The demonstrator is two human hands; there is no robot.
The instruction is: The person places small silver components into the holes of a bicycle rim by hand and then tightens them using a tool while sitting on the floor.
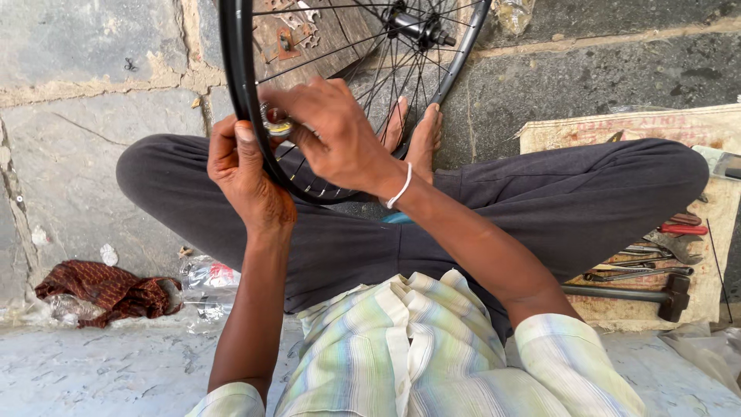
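Note:
A black bicycle wheel (pixel 233 69) with thin spokes and a hub (pixel 417 27) stands upright between my crossed legs. My left hand (pixel 243 174) grips the black rim from the left, thumb pressed on its outer edge. Just inside the rim, my right hand (pixel 336 131) pinches a small round metal tool (pixel 275 122) at the spoke ends. A white band circles my right wrist. My bare feet (pixel 413 131) rest behind the wheel.
On a sack mat (pixel 617 127) at right lie a hammer (pixel 633 295), wrenches (pixel 641 272) and red-handled pliers (pixel 683 228). A dark red rag (pixel 104 289) and a crumpled plastic bottle (pixel 208 282) lie at left on the stone floor.

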